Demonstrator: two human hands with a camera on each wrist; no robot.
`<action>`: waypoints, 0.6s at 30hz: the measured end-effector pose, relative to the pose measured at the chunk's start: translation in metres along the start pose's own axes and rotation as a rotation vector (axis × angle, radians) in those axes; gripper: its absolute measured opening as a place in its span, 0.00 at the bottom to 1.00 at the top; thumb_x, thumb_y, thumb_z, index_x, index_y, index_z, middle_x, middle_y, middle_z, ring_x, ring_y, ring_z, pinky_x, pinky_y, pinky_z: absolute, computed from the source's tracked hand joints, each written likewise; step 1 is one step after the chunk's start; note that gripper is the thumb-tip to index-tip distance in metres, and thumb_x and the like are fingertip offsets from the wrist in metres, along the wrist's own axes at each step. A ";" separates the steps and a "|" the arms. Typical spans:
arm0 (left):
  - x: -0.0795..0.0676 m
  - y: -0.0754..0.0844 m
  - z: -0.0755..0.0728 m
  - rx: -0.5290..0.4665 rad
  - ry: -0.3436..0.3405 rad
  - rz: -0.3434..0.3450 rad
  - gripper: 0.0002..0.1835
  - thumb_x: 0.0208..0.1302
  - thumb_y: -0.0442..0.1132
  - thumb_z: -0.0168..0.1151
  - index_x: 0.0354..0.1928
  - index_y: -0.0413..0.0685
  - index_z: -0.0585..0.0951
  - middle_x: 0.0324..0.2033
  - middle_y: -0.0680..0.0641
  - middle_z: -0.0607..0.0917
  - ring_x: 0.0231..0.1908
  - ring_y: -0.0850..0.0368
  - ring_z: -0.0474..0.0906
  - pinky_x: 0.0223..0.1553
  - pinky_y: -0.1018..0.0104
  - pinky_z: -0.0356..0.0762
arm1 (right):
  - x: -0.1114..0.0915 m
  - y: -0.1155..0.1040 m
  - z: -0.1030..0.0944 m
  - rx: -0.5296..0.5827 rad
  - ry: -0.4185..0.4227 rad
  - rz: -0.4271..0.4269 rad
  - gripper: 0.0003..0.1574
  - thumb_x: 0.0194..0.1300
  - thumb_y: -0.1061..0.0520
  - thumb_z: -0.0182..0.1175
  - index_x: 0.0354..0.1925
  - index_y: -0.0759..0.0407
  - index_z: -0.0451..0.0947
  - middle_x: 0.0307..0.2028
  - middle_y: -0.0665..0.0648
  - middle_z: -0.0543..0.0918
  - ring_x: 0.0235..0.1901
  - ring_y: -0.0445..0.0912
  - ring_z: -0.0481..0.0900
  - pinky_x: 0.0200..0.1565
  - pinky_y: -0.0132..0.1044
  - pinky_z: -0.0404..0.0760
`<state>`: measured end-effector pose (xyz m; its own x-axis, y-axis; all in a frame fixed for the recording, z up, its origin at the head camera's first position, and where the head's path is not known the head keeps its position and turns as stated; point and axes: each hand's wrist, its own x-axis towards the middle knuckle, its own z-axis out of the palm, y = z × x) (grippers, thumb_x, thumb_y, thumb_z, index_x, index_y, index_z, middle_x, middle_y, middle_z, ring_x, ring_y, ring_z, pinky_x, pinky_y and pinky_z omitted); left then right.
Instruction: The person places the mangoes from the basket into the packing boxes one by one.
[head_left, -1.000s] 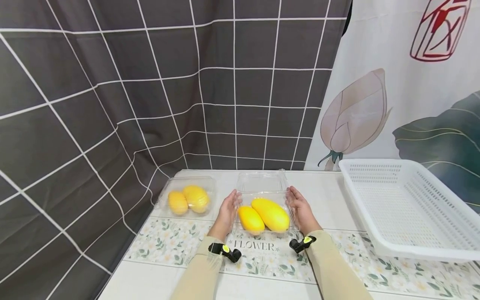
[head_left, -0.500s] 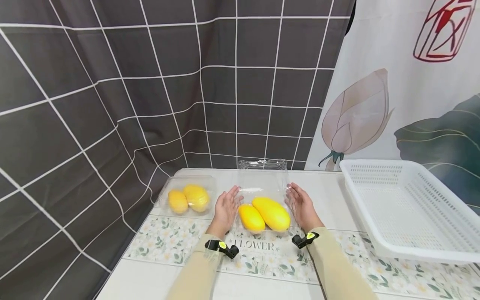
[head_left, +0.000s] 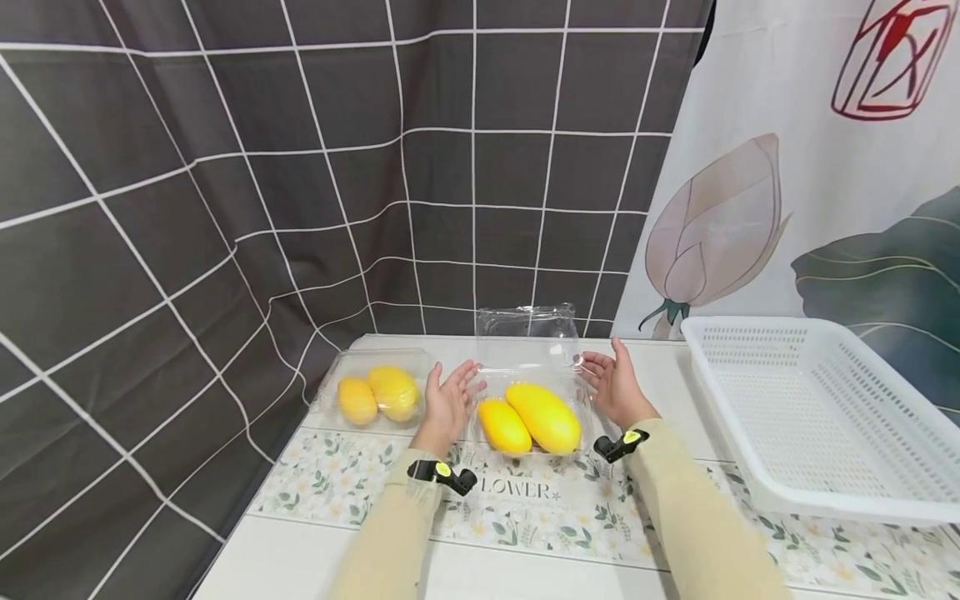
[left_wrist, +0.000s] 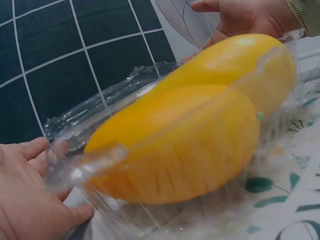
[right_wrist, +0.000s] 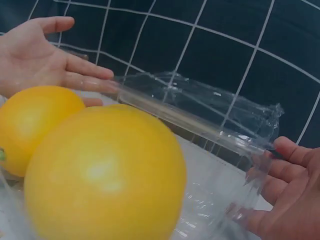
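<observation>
Two yellow mangoes lie side by side in a clear plastic clamshell box, a smaller mango [head_left: 504, 427] on the left and a larger mango [head_left: 545, 421] on the right. Behind them the clear lid [head_left: 527, 337] stands raised at the back. My left hand [head_left: 447, 408] is at the box's left side, its fingers extended along the clear wall. On the opposite side my right hand [head_left: 617, 390] has its thumb spread upward and its fingers by the box's back right corner. In the right wrist view, the fingertips [right_wrist: 287, 150] of that hand are at the clear plastic edge.
A second clear box [head_left: 420, 362] with two mangoes in it stands to the left. A white perforated basket [head_left: 723, 433] sits at the right. The table [head_left: 300, 558] carries a floral cover, and a dark gridded curtain [head_left: 435, 183] hangs behind it.
The lid's far edge has risen from near the tabletop to stand up against the curtain. The box has shifted slightly away from me. My right thumb has spread upward.
</observation>
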<state>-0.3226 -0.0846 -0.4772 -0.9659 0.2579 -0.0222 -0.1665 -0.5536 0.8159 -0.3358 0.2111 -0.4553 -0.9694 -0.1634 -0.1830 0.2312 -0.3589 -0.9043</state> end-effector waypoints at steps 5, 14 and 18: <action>0.005 0.009 0.002 0.024 0.036 -0.051 0.43 0.63 0.68 0.21 0.70 0.47 0.53 0.68 0.43 0.55 0.66 0.39 0.51 0.63 0.40 0.32 | 0.000 -0.011 0.000 -0.008 -0.040 0.017 0.57 0.60 0.22 0.30 0.69 0.64 0.45 0.70 0.61 0.46 0.69 0.53 0.44 0.64 0.60 0.43; 0.011 0.021 0.005 0.101 0.070 -0.127 0.46 0.58 0.74 0.23 0.69 0.50 0.57 0.67 0.41 0.57 0.65 0.39 0.52 0.60 0.35 0.28 | 0.000 -0.025 0.005 -0.096 -0.053 0.018 0.62 0.56 0.19 0.34 0.68 0.64 0.47 0.69 0.65 0.50 0.68 0.55 0.46 0.63 0.61 0.45; 0.012 0.028 0.008 0.164 0.069 -0.146 0.47 0.58 0.74 0.21 0.69 0.48 0.57 0.67 0.40 0.58 0.65 0.38 0.53 0.59 0.33 0.28 | -0.002 -0.035 0.008 -0.158 -0.036 0.047 0.64 0.55 0.18 0.33 0.68 0.65 0.48 0.68 0.65 0.51 0.68 0.56 0.46 0.63 0.61 0.47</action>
<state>-0.3377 -0.0907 -0.4496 -0.9462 0.2677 -0.1820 -0.2766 -0.3766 0.8841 -0.3415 0.2162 -0.4201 -0.9537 -0.2102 -0.2152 0.2577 -0.2019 -0.9449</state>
